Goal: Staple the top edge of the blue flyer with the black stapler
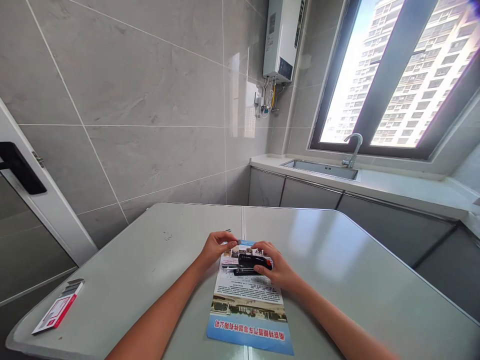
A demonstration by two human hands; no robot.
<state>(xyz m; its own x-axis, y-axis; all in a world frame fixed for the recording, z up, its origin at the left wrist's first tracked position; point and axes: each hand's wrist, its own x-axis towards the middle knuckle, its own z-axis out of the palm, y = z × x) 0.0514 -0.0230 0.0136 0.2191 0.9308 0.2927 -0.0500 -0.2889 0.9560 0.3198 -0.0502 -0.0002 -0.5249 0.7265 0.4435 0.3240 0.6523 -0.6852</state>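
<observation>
A printed leaflet (249, 305) with a blue lower band lies on the grey table (356, 280) in front of me. My right hand (275, 267) is closed round a black stapler (252, 263) with a red mark, held over the leaflet's upper part. My left hand (215, 246) pinches the leaflet's top left corner, where something small and shiny shows at the fingertips. The stapler's jaw reaches toward that corner.
A red and white small box (58, 312) lies near the table's left front edge. Behind the table run a counter with a sink (320, 169) and tap (353, 147) under a window. A water heater (283, 40) hangs on the tiled wall. A door (22, 210) stands left.
</observation>
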